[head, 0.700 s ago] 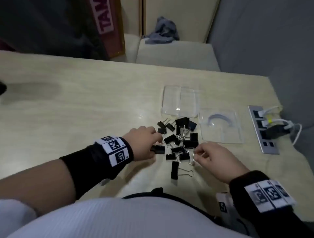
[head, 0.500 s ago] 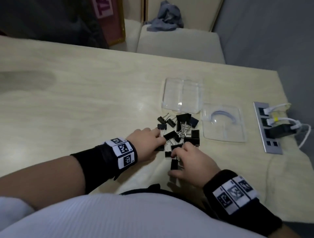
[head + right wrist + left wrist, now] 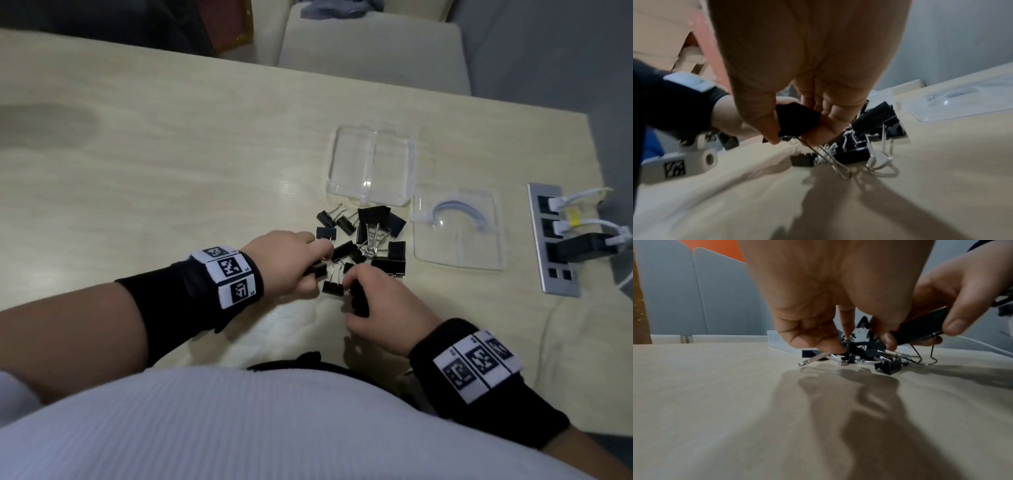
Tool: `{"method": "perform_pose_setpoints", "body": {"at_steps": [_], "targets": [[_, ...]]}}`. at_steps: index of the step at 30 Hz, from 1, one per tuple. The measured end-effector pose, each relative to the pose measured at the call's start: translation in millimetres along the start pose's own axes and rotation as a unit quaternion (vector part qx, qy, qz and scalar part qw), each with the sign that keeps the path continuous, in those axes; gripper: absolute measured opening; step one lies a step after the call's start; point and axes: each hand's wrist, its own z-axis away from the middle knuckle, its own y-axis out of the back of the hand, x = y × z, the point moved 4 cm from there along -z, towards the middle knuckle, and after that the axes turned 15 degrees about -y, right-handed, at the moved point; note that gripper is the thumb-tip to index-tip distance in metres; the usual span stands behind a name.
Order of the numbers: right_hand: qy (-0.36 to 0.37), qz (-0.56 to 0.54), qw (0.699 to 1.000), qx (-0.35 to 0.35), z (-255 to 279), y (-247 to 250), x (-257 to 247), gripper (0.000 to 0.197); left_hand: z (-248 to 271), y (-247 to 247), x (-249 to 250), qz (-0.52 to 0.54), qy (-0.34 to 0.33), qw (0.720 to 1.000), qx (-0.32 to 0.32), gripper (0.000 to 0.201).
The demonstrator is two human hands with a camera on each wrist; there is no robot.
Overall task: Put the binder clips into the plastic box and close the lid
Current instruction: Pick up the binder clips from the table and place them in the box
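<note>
Scattered in a loose heap near the middle of the pale wooden table (image 3: pixel 144 144), the binder clips (image 3: pixel 371 236) are seen as small black folded bodies with silver wire handles, lying at mixed angles and partly tangled. One larger clip (image 3: pixel 797 117) is pinched between thumb and curled fingers of the right hand (image 3: pixel 380 306), its long axis tilted and its wire handles hanging down to the tabletop. A small clip (image 3: pixel 317 270) at the heap's left edge is gripped by the bent fingertips of the left hand (image 3: pixel 286 263). Just beyond the heap, the clear plastic box (image 3: pixel 373 168) is set open side up; its lid (image 3: pixel 459 229) lies flat beside it to the right, apart from the box. Bare tabletop is left far and to the left, while a socket strip (image 3: pixel 553 240) with plugged cables is set near the right edge.
</note>
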Motion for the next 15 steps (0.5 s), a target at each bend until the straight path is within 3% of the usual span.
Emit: {"method": "perform_pose_setpoints", "body": {"at_steps": [9,12,15], "targets": [[-0.014,-0.239,0.967,0.087,-5.9,33.5,9.7,0.027,-8.3,37.7,-17.8,0.097,-0.037,0.985,0.140,0.036],[-0.023,-0.262,0.958,0.116,-9.3,41.4,13.5,0.026,-29.7,63.3,-31.3,0.057,-0.016,0.982,0.178,0.051],[-0.031,-0.272,0.950,0.147,-14.4,47.3,16.5,0.026,-54.3,78.8,-47.7,-0.007,0.039,0.990,0.133,0.073]]}}
